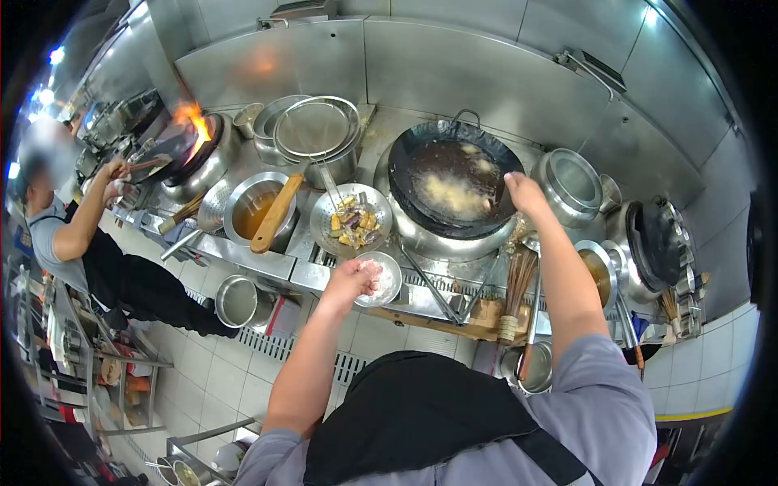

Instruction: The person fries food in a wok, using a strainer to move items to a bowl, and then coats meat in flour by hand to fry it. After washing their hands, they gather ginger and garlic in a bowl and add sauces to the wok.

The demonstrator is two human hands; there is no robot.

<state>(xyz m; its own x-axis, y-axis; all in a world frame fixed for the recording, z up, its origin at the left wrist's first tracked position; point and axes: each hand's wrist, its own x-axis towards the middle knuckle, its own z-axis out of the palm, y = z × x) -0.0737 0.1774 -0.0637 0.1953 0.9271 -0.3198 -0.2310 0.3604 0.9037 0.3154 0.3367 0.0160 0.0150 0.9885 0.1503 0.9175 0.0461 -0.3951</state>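
Note:
My left hand point(350, 283) is closed on the rim of a small bowl point(392, 293) at the counter's front edge. Pale, white-coated pieces point(374, 271) lie in the bowl near my fingers. Over the right rim of a black wok point(413, 146), my right hand point(527, 194) has its fingers drawn together; whatever they hold is hidden. Dark oil fills the wok, and pale pieces point(454, 197) bubble in it. Left of the wok, a perforated strainer ladle point(322, 231) holds yellow and purple fried pieces point(355, 223).
A wooden handle point(278, 212) crosses a pot of brown liquid point(243, 219). Round sieves point(312, 128) rest on pots behind. Bamboo brushes point(519, 283) and a ladle point(531, 324) stand at the front right. At left, another person point(73, 235) works over a flaming wok point(174, 154).

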